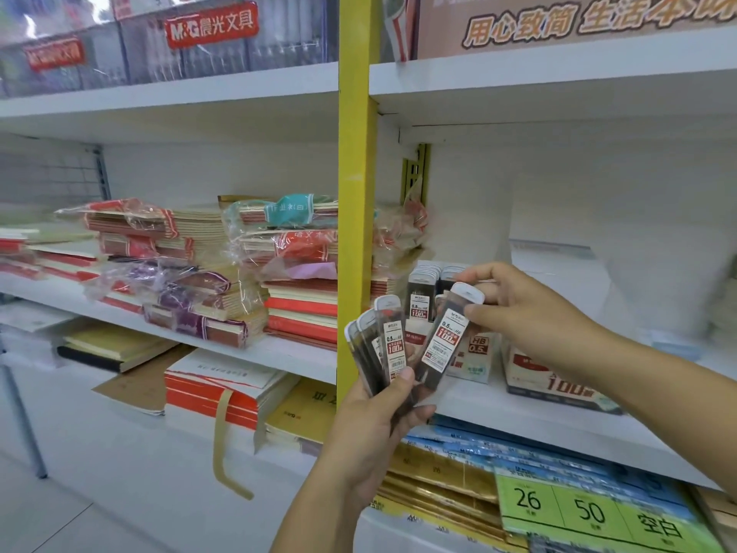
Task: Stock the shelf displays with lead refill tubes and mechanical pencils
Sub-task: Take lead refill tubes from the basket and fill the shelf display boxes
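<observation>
Shelf (538, 423) carries a display box (476, 355) right of the yellow post (355, 193). Left hand (371, 425) grips a fan of tubes (393, 349) before the box. Right hand (518, 309) pinches a single tube (442, 341) near its cap, beside the fan.

Dark tubes (440, 345) with white caps and red-and-white labels, yellow post (355, 193), white shelf (558, 429), red and cream notebooks (301, 313), green tag (558, 508) with black numbers, seemingly blue packs (538, 457)
</observation>
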Demonstrator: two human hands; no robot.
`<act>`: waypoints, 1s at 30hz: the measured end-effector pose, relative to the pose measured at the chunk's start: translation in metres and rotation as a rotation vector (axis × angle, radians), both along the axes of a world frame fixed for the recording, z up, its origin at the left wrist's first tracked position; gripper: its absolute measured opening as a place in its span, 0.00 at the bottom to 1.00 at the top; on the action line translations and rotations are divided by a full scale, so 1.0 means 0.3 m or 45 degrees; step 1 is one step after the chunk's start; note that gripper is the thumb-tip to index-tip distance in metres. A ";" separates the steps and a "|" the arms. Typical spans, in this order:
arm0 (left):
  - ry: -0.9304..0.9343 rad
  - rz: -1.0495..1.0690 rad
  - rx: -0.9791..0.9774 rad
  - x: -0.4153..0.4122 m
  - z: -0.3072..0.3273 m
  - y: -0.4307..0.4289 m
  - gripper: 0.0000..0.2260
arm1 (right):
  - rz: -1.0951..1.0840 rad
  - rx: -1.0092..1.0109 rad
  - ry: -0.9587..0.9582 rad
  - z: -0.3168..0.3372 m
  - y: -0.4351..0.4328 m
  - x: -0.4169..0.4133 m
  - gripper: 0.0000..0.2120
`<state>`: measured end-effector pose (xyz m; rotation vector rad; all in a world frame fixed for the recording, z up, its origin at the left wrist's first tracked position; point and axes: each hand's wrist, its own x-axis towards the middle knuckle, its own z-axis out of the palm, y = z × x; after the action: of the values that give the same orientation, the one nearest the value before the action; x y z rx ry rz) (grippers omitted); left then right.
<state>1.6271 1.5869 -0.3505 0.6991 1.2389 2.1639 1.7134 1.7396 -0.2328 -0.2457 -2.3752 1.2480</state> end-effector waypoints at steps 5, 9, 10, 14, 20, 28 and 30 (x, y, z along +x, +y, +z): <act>-0.005 -0.003 0.022 -0.014 0.001 -0.003 0.16 | -0.045 0.059 0.119 0.024 0.008 0.004 0.09; 0.070 -0.001 0.010 -0.030 0.002 -0.004 0.17 | -0.192 0.263 0.459 0.122 0.049 -0.002 0.11; 0.083 0.009 0.005 -0.035 0.001 -0.004 0.17 | -0.205 0.343 0.457 0.134 0.058 -0.012 0.12; 0.105 0.043 -0.006 -0.053 -0.007 -0.005 0.12 | -0.236 0.646 0.327 0.117 0.075 -0.071 0.13; 0.109 0.045 -0.027 -0.059 -0.008 -0.010 0.11 | -0.320 0.991 0.152 0.072 0.105 -0.141 0.09; 0.139 0.025 -0.101 -0.052 -0.002 -0.016 0.11 | -0.349 1.000 0.050 0.042 0.123 -0.177 0.12; 0.146 0.016 -0.106 -0.047 0.000 -0.017 0.11 | -0.340 0.964 0.031 0.042 0.127 -0.185 0.10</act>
<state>1.6130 1.5820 -0.3504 0.7916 1.3872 2.0938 1.6579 1.7775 -0.2203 -0.2814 -2.4973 0.1882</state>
